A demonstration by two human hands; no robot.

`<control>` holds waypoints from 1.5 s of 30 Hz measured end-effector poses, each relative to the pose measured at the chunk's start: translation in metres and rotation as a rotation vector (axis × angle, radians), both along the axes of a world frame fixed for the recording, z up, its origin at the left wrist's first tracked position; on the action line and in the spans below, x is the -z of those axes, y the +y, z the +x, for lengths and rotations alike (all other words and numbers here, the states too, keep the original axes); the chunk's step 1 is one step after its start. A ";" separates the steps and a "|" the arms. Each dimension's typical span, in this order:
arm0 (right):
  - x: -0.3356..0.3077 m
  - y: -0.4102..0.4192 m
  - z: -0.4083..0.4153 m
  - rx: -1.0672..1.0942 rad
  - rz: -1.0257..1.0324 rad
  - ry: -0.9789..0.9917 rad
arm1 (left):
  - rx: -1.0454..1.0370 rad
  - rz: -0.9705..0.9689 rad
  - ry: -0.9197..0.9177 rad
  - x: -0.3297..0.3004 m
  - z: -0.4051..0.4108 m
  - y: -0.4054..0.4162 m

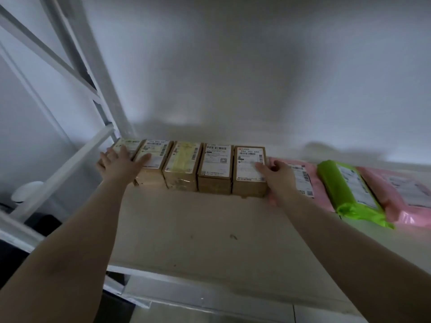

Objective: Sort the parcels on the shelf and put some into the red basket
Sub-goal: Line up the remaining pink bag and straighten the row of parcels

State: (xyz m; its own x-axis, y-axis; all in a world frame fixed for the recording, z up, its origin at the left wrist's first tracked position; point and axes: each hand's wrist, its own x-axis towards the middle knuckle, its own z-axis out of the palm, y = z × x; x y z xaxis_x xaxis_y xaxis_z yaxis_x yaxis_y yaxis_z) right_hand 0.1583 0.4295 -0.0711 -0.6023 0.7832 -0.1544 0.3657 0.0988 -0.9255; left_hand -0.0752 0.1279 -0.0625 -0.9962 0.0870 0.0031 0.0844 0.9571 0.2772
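Observation:
Several brown cardboard parcels with white labels stand side by side in a row (186, 166) at the back of the shelf (198, 229). My left hand (119, 163) lies flat with spread fingers over the two leftmost boxes (151, 157). My right hand (277, 176) holds the right side of the rightmost box (248, 169), thumb on its label and fingers down its side. To the right lie a pink mailer bag (300, 178), a green bag (349, 194) and another pink bag (405, 194). No red basket is in view.
A white metal shelf frame (77, 73) with slanted braces rises on the left. The white wall (233, 78) stands close behind the parcels. The front half of the shelf board is bare. A dark floor area and a white round object (26, 191) show at lower left.

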 end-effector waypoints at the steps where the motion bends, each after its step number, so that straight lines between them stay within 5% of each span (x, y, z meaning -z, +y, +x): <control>1: 0.000 -0.001 -0.001 -0.002 0.022 -0.017 | 0.008 -0.008 0.005 0.002 -0.002 -0.001; 11: 0.007 -0.003 0.008 0.014 0.325 -0.215 | 0.011 0.015 0.099 0.011 0.019 0.020; 45: 0.012 0.044 0.067 0.069 0.111 -0.042 | 0.042 0.057 0.023 0.011 0.068 0.070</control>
State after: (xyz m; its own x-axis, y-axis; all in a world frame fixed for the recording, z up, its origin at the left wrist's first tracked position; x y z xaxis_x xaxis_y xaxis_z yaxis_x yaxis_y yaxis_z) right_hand 0.2249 0.4734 -0.0834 -0.5416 0.8360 -0.0883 0.4135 0.1734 -0.8938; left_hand -0.0073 0.1979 -0.0733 -0.9913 0.1278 0.0325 0.1314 0.9352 0.3288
